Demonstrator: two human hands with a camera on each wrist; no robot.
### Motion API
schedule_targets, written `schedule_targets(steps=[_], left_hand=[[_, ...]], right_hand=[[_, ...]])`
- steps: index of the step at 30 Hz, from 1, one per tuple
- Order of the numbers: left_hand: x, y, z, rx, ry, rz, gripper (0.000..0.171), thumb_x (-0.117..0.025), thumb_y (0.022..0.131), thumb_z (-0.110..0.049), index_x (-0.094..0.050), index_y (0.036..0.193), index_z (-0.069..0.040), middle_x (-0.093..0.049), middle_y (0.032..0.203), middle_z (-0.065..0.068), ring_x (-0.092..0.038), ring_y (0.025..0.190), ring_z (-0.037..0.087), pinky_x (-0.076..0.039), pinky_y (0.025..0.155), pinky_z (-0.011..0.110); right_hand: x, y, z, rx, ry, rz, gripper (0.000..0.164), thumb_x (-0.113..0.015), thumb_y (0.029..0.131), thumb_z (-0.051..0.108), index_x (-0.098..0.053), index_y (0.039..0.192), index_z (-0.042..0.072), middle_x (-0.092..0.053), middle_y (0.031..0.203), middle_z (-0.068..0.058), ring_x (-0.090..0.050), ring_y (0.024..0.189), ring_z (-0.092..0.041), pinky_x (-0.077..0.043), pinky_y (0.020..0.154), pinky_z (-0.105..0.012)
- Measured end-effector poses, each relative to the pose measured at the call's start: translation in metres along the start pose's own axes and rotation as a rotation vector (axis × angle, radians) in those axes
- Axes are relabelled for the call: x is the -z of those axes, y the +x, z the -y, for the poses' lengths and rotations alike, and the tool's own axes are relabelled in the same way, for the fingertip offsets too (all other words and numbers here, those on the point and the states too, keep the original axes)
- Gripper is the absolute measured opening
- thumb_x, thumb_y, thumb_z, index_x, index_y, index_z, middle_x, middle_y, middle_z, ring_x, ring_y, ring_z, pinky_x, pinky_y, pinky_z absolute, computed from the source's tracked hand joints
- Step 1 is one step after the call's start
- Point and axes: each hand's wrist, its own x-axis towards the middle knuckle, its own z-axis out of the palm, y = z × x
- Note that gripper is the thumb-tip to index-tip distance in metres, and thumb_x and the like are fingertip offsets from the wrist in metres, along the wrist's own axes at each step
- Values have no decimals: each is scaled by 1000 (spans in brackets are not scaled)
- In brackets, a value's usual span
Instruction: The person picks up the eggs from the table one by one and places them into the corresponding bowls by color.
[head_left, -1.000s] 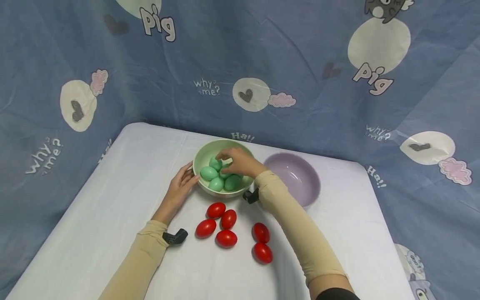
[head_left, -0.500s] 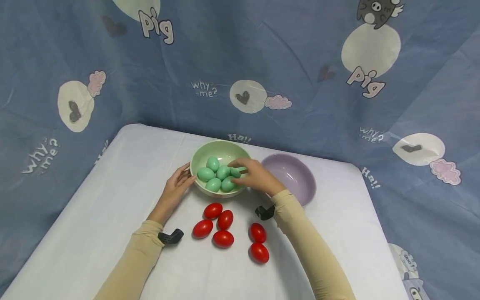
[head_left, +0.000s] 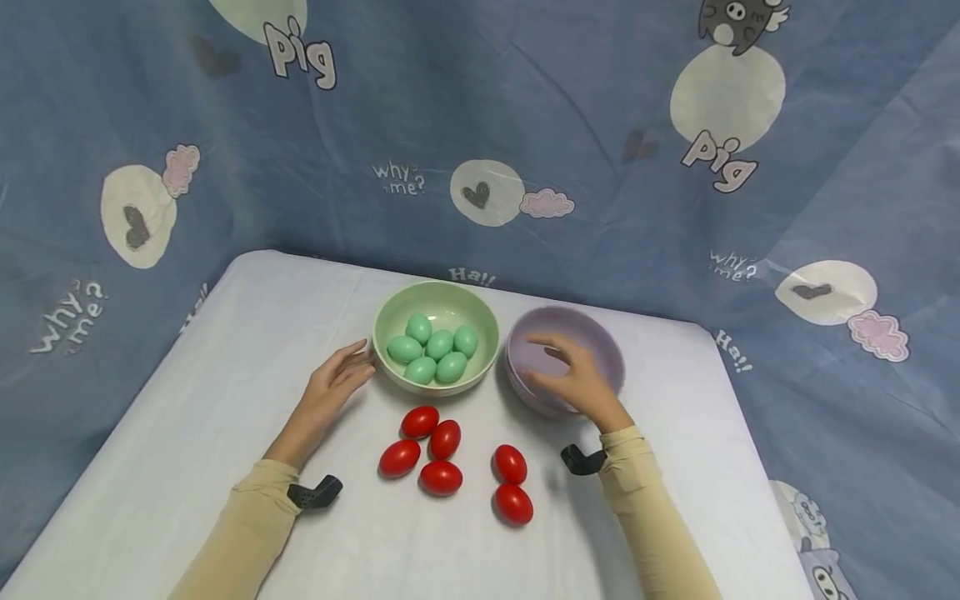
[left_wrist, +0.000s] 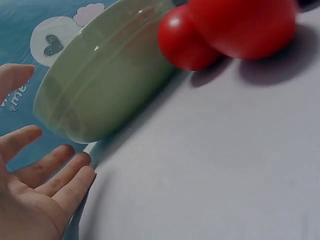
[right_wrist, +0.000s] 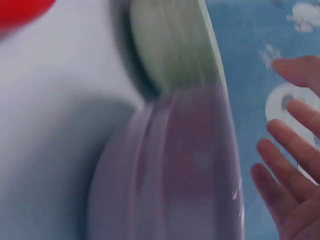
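Note:
Several pale green eggs lie in the green bowl at the back of the table. Just left of that bowl is my left hand, its fingers spread and holding nothing; the left wrist view shows a gap between fingertips and bowl. To the right stands a purple bowl with no eggs visible in it. Over this bowl hovers my right hand, fingers apart and nothing in them. In the right wrist view the hand is beside the purple bowl's rim.
Several red eggs lie on the white tablecloth in front of the green bowl, with two set apart to the right. A blue printed cloth hangs right behind the table.
My right hand has left the green bowl and moved right, over the purple one. My left hand has drawn back slightly from the green bowl's side. The eggs in the green bowl are now uncovered.

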Motion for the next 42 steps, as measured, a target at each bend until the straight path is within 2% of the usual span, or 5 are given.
schedule_targets(steps=[5,14,24,30,42], left_hand=[[3,-19,1,-7,36,31,61,-61,105,-36,-42,157,-12,-55,153,18,-58,128,-3,-44,100,3],[-6,-47,-1,-25,56,150,58,-70,100,-26,-49,151,-6,-61,145,20,-63,132,27,-52,98,11],[-30,-78,-11,-78,100,222,64,-81,90,-20,-55,146,-4,-62,142,20,-60,132,38,-55,106,33],[-45,-87,-10,-70,142,233,61,-84,87,-24,-60,143,-14,-62,143,13,-62,131,34,-58,102,26],[-58,-94,-7,-159,231,156,51,-88,80,-7,-72,126,-20,-71,127,-2,-64,119,-2,-57,97,16]], right_hand=[[19,-25,-27,-42,-52,-140,55,-88,84,19,-67,133,11,-65,142,-10,-53,142,-30,-39,123,-55],[38,-68,-65,-146,31,-355,74,-89,80,7,-55,146,6,-38,165,-12,-21,161,-31,-22,131,-56],[29,-89,-101,-254,379,-263,116,-81,81,-8,-8,167,14,-10,175,-9,-11,162,-34,-24,129,-42],[23,-95,-115,-236,568,-261,113,-77,84,-9,-8,168,23,-8,176,-4,-10,162,-34,-36,120,-15],[24,-94,-122,-209,690,-254,109,-75,85,-10,-11,167,21,-10,176,-8,-16,161,-36,-39,119,-18]])
